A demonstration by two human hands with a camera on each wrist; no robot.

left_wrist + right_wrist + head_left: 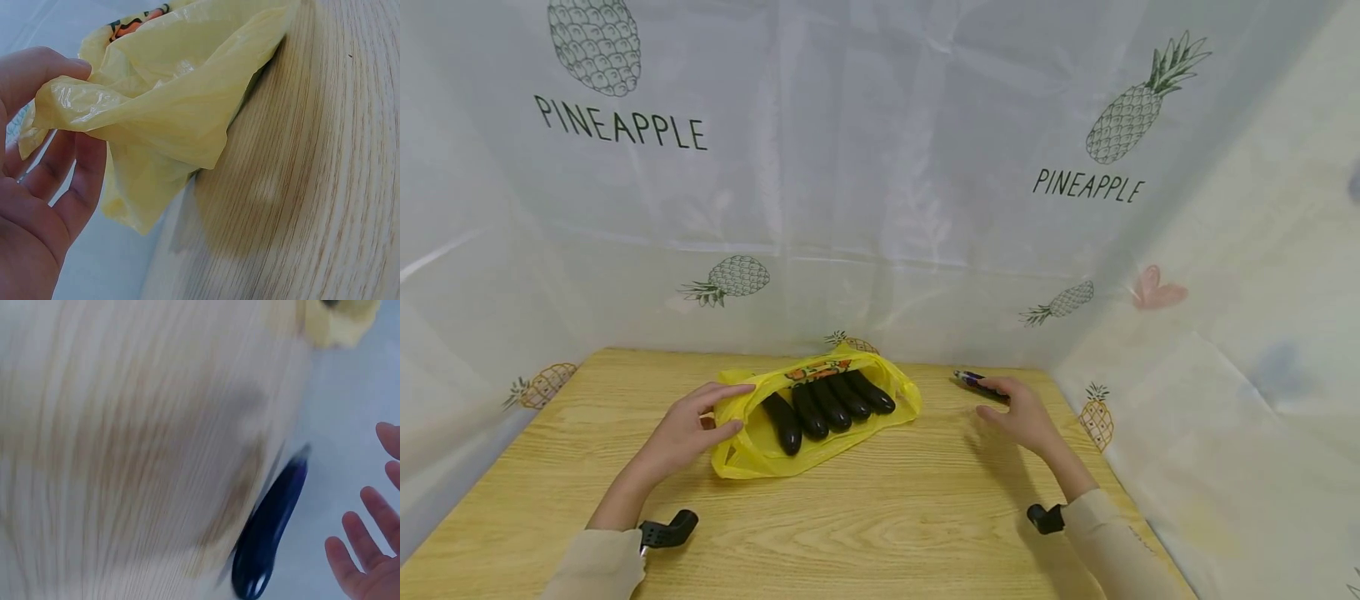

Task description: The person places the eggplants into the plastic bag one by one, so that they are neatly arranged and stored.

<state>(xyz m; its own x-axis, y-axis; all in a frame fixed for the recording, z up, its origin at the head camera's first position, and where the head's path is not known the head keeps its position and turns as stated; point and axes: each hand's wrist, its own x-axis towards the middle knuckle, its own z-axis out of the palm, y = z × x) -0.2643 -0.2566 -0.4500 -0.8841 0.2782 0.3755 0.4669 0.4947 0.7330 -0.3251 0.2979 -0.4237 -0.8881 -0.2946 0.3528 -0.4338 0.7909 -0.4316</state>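
Observation:
On the wooden table, a yellow plastic bag (752,463) lies on its side with its mouth towards me. Several dark eggplants (830,407) rest side by side inside it. My left hand (685,432) holds the left edge of the bag's mouth; the left wrist view shows the thumb above the crumpled film (169,119) and the fingers beneath. To the right of the bag, one more eggplant (992,390) lies loose near the back edge. My right hand (1024,417) hovers beside it with fingers spread, partly covering it in the head view. The right wrist view shows this hand (375,565) holding nothing.
The table (880,525) ends at the back against a hanging pineapple-print sheet (865,167). More of this sheeting (1247,333) closes off the right side. Black wrist mounts (670,530) sit on both forearms.

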